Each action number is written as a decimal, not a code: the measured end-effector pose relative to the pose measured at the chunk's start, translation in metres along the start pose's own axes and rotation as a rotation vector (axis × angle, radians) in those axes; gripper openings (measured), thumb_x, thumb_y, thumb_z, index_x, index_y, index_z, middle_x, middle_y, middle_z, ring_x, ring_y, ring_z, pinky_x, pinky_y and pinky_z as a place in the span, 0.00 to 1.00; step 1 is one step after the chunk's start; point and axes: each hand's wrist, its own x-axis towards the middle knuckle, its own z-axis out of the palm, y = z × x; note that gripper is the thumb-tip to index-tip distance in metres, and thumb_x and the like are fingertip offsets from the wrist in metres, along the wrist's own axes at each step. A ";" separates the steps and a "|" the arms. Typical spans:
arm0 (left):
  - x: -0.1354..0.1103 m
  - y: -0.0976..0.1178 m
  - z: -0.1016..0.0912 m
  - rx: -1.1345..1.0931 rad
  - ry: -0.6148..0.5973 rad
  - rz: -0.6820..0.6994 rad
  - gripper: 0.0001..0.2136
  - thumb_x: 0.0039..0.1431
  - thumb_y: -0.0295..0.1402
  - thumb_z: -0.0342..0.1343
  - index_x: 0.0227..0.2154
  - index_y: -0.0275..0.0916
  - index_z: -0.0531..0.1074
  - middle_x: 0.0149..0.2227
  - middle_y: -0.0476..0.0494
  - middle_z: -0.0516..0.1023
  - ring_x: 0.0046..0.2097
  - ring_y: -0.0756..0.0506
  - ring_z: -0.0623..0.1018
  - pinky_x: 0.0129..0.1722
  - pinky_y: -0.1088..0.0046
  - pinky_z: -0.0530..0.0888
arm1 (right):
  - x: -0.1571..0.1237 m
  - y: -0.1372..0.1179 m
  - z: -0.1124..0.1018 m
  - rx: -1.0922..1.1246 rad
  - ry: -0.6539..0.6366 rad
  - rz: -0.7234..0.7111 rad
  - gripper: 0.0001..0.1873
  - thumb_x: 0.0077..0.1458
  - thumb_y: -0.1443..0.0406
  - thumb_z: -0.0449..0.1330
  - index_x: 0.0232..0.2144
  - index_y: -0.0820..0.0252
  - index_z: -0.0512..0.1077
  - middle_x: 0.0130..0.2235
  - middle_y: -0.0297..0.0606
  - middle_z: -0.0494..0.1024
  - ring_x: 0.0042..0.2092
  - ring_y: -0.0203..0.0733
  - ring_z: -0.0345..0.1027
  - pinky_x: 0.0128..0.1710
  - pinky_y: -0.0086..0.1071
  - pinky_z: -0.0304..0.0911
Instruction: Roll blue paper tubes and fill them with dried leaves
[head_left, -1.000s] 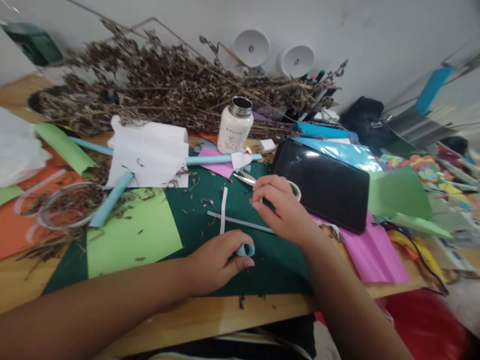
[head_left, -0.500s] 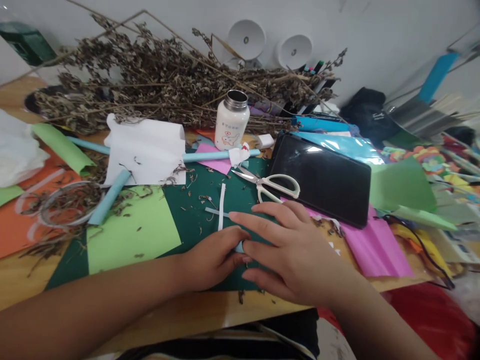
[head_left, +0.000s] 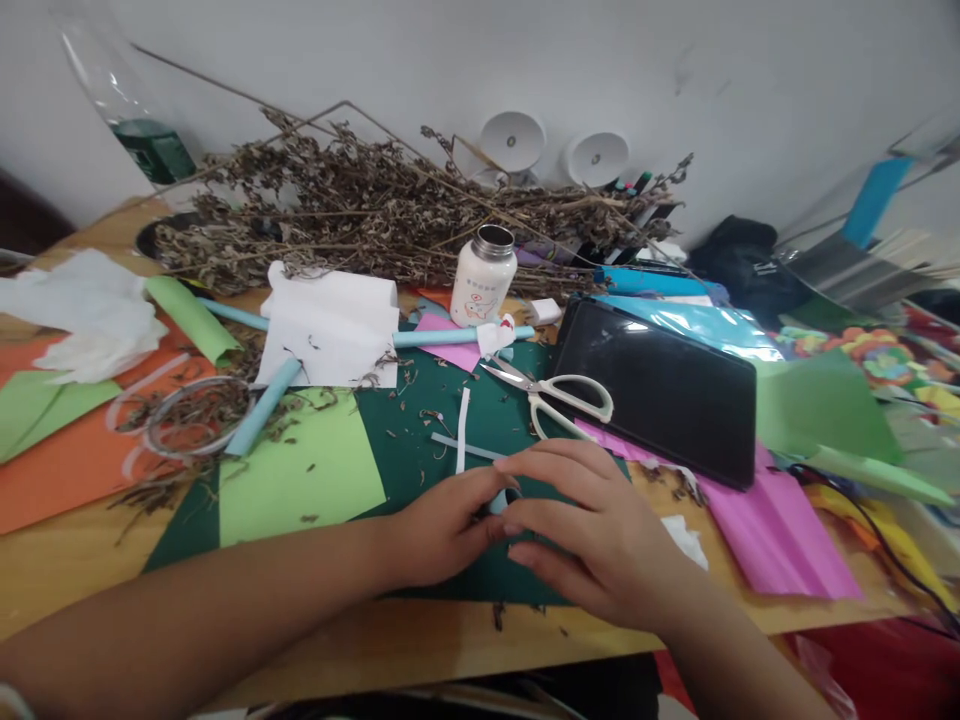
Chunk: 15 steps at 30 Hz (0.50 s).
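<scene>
left hand (head_left: 454, 525) — closed around a short light-blue rolled-paper tube (head_left: 496, 502) above the dark-green sheet (head_left: 409, 460), apparently steadying it. right hand (head_left: 592, 525) — fingers half-curled at the tube's open end; grip cannot be told. beyond: narrow white paper strip (head_left: 462, 430), then cream-handled metal scissors (head_left: 534, 386) beside a flat black rectangular slab (head_left: 660, 390), limiting space rightward.

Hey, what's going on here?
Someone is working with paper at a messy table. Their left hand grips a small blue paper roll, and the fingertips of their right hand are at its open end; whether they press on it is hard to tell. Just beyond, a white paper strip lies on a dark green sheet. The scissors lie by a black tablet, and a white bottle stands open behind.
</scene>
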 end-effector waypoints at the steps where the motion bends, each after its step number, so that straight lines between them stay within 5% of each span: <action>1: 0.000 0.000 0.000 0.010 -0.001 0.008 0.11 0.56 0.36 0.43 0.38 0.36 0.62 0.34 0.43 0.69 0.36 0.48 0.68 0.37 0.71 0.67 | -0.001 0.001 -0.001 0.021 0.028 0.003 0.05 0.50 0.65 0.54 0.30 0.58 0.68 0.42 0.37 0.70 0.43 0.41 0.61 0.42 0.38 0.58; 8: -0.003 0.003 -0.002 0.163 0.049 0.071 0.11 0.54 0.37 0.47 0.33 0.34 0.65 0.30 0.43 0.69 0.33 0.48 0.68 0.33 0.73 0.67 | -0.012 0.017 0.008 0.171 0.118 0.172 0.07 0.49 0.68 0.54 0.34 0.59 0.65 0.40 0.41 0.69 0.42 0.39 0.63 0.39 0.34 0.62; 12: -0.001 0.013 -0.012 0.213 0.124 0.149 0.12 0.55 0.34 0.46 0.40 0.33 0.64 0.40 0.40 0.70 0.43 0.47 0.68 0.44 0.71 0.65 | -0.016 0.032 0.017 0.373 0.239 0.229 0.07 0.52 0.69 0.50 0.24 0.58 0.65 0.30 0.36 0.70 0.34 0.37 0.65 0.33 0.33 0.62; 15: 0.005 0.026 -0.022 0.416 0.059 0.093 0.13 0.54 0.29 0.44 0.43 0.34 0.63 0.38 0.41 0.71 0.40 0.46 0.69 0.41 0.70 0.66 | -0.015 0.048 0.015 0.478 0.417 0.310 0.14 0.53 0.68 0.47 0.17 0.58 0.61 0.22 0.33 0.66 0.29 0.36 0.63 0.28 0.31 0.60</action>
